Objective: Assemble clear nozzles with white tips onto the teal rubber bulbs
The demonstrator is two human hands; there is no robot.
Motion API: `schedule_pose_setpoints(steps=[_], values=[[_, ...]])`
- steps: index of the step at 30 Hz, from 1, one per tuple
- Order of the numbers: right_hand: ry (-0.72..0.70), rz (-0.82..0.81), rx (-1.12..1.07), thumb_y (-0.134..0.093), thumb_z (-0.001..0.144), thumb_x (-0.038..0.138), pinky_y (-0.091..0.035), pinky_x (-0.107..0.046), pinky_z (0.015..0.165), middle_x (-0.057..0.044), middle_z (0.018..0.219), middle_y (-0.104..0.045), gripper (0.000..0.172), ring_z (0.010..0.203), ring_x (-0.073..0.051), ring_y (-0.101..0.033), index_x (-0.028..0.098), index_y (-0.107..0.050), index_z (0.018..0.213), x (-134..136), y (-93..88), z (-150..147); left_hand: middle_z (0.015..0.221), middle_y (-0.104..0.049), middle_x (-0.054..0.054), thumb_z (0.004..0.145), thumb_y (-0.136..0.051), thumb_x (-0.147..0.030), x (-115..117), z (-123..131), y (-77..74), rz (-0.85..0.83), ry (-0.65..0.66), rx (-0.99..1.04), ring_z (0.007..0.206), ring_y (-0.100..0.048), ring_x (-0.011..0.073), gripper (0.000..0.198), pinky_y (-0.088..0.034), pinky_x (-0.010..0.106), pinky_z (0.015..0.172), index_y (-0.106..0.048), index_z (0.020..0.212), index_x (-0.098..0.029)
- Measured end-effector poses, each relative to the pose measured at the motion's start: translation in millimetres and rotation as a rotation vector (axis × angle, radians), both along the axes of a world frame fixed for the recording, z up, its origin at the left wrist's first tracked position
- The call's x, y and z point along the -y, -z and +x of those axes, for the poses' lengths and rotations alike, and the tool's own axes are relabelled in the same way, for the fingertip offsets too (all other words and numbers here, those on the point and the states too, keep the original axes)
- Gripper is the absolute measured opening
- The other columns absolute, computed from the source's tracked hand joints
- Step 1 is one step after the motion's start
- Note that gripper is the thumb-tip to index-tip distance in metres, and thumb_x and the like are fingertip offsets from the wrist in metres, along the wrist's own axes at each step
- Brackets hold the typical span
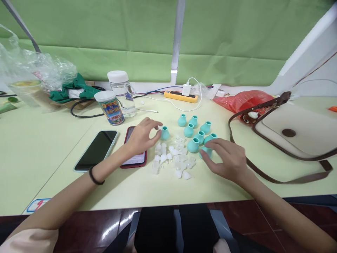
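Note:
Several small teal vase-shaped pieces [193, 145] stand upright on the table in a loose group, their round mouths facing up. My left hand [143, 135] is beside a separate teal piece [165, 134], thumb and forefinger apart at its left side. At the near right of the group, my right hand [228, 158] has its thumb and fingers around another teal piece [206, 152], partly covered by them. Between the hands lies a scatter of small translucent white plastic pieces [180, 161], some cone-shaped.
A red-cased phone [135, 161] lies under my left hand, with a second phone [96, 151] farther left. Behind are a printed cup [110, 108], a clear bottle [127, 105] and a yellow power strip [180, 96]. A bag [302, 126] with a brown strap [273, 179] occupies the right.

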State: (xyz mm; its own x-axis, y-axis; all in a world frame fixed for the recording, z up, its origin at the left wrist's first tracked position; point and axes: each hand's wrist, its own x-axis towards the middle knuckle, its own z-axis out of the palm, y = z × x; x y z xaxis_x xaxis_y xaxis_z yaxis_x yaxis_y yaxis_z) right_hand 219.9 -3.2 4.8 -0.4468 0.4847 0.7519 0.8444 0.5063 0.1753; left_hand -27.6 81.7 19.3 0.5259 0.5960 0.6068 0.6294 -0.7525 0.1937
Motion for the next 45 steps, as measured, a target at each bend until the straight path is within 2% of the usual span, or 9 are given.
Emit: schedule_pose_setpoints(steps=[3, 6, 11, 19, 24, 28, 32, 38, 45], values=[[-0.193, -0.217, 0.228, -0.045, 0.079, 0.025, -0.031, -0.024, 0.051, -0.004, 0.068, -0.060, 0.016, 0.060, -0.013, -0.053, 0.015, -0.056, 0.073, -3, -8.0, -23, 0.069, -0.057, 0.007, 0.075, -0.045, -0.024, 25, 7, 7.0, 0.056, 0.117, -0.117, 0.070, -0.048, 0.0173, 0.020, -0.042, 0.030, 0.065, -0.058, 0.083, -0.011], [-0.249, -0.456, 0.484, -0.042, 0.079, 0.024, -0.021, -0.025, 0.047, -0.003, 0.062, -0.056, 0.020, 0.054, -0.013, -0.048, 0.015, -0.055, 0.068, -8, -13.1, -43, 0.067, -0.055, 0.008, 0.074, -0.044, -0.023, 39, 12, 17.7, 0.101, 0.192, -0.236, 0.068, -0.045, 0.0184, 0.021, -0.041, 0.031, 0.059, -0.060, 0.080, -0.009], [-0.265, -0.618, 0.493, -0.041, 0.077, 0.025, -0.013, -0.026, 0.047, -0.004, 0.061, -0.054, 0.019, 0.053, -0.012, -0.044, 0.014, -0.056, 0.073, -13, -13.4, -47, 0.064, -0.052, 0.008, 0.073, -0.042, -0.017, 43, 15, 31.4, 0.149, 0.260, -0.329, 0.066, -0.041, 0.0185, 0.019, -0.040, 0.030, 0.056, -0.059, 0.074, -0.010], [-0.276, -0.726, 0.382, -0.044, 0.077, 0.025, -0.014, -0.024, 0.047, -0.002, 0.065, -0.057, 0.023, 0.052, -0.010, -0.043, 0.018, -0.058, 0.094, -10, -9.3, -39, 0.066, -0.052, 0.008, 0.076, -0.041, -0.012, 41, 13, 32.7, 0.166, 0.152, -0.249, 0.067, -0.041, 0.0169, 0.018, -0.040, 0.027, 0.055, -0.059, 0.075, -0.011], [-0.255, -0.720, 0.319, -0.044, 0.080, 0.027, -0.015, -0.023, 0.048, -0.003, 0.069, -0.059, 0.025, 0.054, -0.010, -0.045, 0.018, -0.057, 0.099, -16, -5.7, -36, 0.063, -0.051, 0.006, 0.068, -0.043, -0.012, 44, 7, 21.4, 0.042, 0.252, -0.193, 0.065, -0.041, 0.0157, 0.015, -0.039, 0.027, 0.055, -0.059, 0.069, -0.012], [-0.277, -0.728, 0.317, -0.042, 0.081, 0.022, -0.017, -0.023, 0.049, -0.002, 0.067, -0.059, 0.025, 0.054, -0.010, -0.046, 0.021, -0.058, 0.100, -18, -5.0, -35, 0.055, -0.048, 0.003, 0.062, -0.044, -0.016, 48, 3, 8.2, -0.003, 0.341, -0.410, 0.055, -0.041, 0.0144, 0.012, -0.034, 0.027, 0.048, -0.054, 0.055, -0.015], [-0.289, -0.763, 0.303, -0.045, 0.078, 0.025, -0.019, -0.023, 0.050, -0.003, 0.066, -0.060, 0.026, 0.056, -0.011, -0.048, 0.019, -0.058, 0.101, -18, -8.1, -33, 0.052, -0.050, 0.003, 0.065, -0.045, -0.023, 48, 1, 2.6, 0.013, 0.276, -0.631, 0.049, -0.045, 0.0148, 0.015, -0.033, 0.028, 0.046, -0.053, 0.055, -0.015], [-0.225, -0.800, 0.328, -0.044, 0.078, 0.030, -0.022, -0.023, 0.050, -0.002, 0.064, -0.061, 0.036, 0.058, -0.014, -0.052, 0.020, -0.049, 0.113, -17, -12.5, -31, 0.056, -0.053, 0.003, 0.068, -0.048, -0.027, 47, 1, 4.5, 0.008, 0.243, -0.700, 0.050, -0.050, 0.0154, 0.019, -0.032, 0.028, 0.045, -0.055, 0.056, -0.015], [-0.145, -0.819, 0.384, -0.042, 0.078, 0.033, -0.020, -0.023, 0.050, -0.003, 0.061, -0.060, 0.039, 0.056, -0.015, -0.051, 0.021, -0.047, 0.115, -17, -14.1, -31, 0.055, -0.054, 0.002, 0.065, -0.051, -0.026, 46, -1, 5.5, -0.111, 0.229, -0.699, 0.047, -0.049, 0.0127, 0.017, -0.027, 0.026, 0.043, -0.058, 0.054, -0.015]])
